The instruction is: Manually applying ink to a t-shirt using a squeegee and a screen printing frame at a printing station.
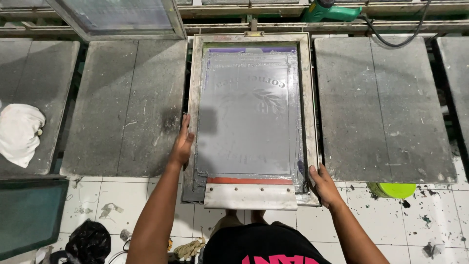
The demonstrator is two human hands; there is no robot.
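Observation:
A wooden-framed printing screen (306, 98) lies flat on the middle pallet, its grey mesh (249, 122) showing a faint leaf-and-letter design. A squeegee (250, 195) with a pale handle and an orange-red blade rests across the near end of the screen. My left hand (181, 144) grips the frame's left rail. The near right corner of the frame is held by my right hand (323, 186).
Grey flat pallets (127, 107) (381, 107) flank the screen. A white cloth (19, 134) lies on the far-left pallet. A second framed screen (117, 19) leans at the back. A green tool (327, 12) with a black cord sits on the rear rail. A lime-green tub (391, 189) stands on the stained tiled floor.

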